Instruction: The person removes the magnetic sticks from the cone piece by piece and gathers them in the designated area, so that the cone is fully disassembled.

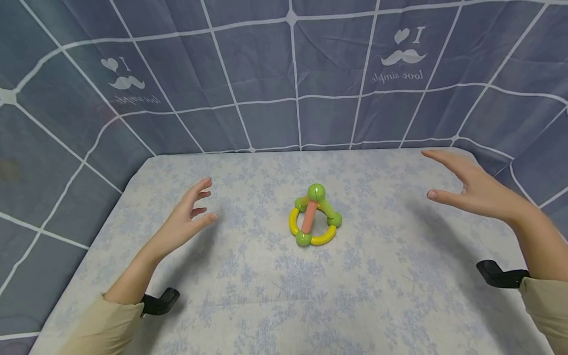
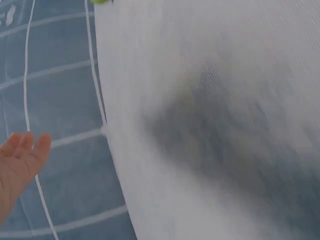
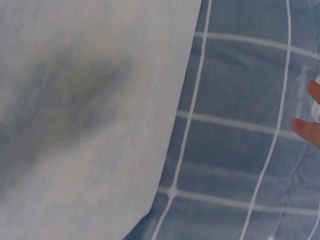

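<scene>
A baby rattle toy (image 1: 329, 207) stands on the table in the head view, with green balls at its corners, a yellow ring at its base and a pinkish-orange bar leaning up to the top ball. Left of it, my left hand (image 1: 183, 222) hovers over the cloth, fingers loosely bent and holding nothing. My right hand (image 1: 481, 190) is raised on the far right, thumb and fingers spread apart with nothing between them. Both hands are well away from the toy. In the left wrist view a sliver of green (image 2: 100, 1) shows at the top edge.
A pale cloth with blue flowers covers the table (image 1: 248, 296). Blue-grey curtains (image 1: 266, 64) with white grid lines hang behind it and along both sides. Each wrist wears a black camera band (image 1: 160, 301), and both arms have beige sleeves.
</scene>
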{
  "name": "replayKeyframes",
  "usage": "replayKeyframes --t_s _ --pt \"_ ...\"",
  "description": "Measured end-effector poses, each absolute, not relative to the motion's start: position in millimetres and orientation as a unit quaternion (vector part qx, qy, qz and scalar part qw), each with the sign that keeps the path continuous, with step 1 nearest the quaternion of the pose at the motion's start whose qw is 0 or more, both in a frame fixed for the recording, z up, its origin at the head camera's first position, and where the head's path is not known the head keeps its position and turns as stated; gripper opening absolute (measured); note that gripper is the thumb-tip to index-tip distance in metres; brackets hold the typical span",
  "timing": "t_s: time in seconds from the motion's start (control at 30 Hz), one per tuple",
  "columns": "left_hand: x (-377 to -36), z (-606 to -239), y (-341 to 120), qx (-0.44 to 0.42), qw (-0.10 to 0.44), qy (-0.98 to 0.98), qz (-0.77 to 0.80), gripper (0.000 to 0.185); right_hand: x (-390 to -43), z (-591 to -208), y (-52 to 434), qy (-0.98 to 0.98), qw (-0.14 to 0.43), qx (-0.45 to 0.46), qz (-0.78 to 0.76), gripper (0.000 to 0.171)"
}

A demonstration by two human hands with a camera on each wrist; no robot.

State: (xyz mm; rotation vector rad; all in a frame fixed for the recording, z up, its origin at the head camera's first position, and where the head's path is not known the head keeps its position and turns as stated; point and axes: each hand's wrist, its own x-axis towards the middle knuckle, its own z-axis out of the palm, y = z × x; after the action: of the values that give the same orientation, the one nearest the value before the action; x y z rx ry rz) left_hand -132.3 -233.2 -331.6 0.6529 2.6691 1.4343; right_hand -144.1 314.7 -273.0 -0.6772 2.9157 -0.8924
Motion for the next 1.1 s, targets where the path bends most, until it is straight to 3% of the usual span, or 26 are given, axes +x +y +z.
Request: replayKeyframes --t_s 0.23,0.47,0.87,1.1 --pt "-144.7 -331.3 -191.0 0.218 0.088 0.826 0.513 0.071 -155.3 -272.1 272.4 0.919 -0.017 -0.275 -0.281 0.077" --pt "-157.1 -340.7 -141.8 0.226 0.119 0.801 0.541 0.067 -170.2 -281.8 229.0 0.879 -0.050 -0.371 -0.295 0.063" --pt "-162.5 -355.8 -88.6 0.227 0.152 0.762 0.588 0.066 -179.2 -297.6 172.4 0.846 0.004 -0.417 -0.331 0.054" --pt "-166.2 -359.7 -73.5 0.229 0.129 0.775 0.575 0.065 -179.8 -300.5 152.9 0.844 0.004 -0.427 -0.324 0.051"
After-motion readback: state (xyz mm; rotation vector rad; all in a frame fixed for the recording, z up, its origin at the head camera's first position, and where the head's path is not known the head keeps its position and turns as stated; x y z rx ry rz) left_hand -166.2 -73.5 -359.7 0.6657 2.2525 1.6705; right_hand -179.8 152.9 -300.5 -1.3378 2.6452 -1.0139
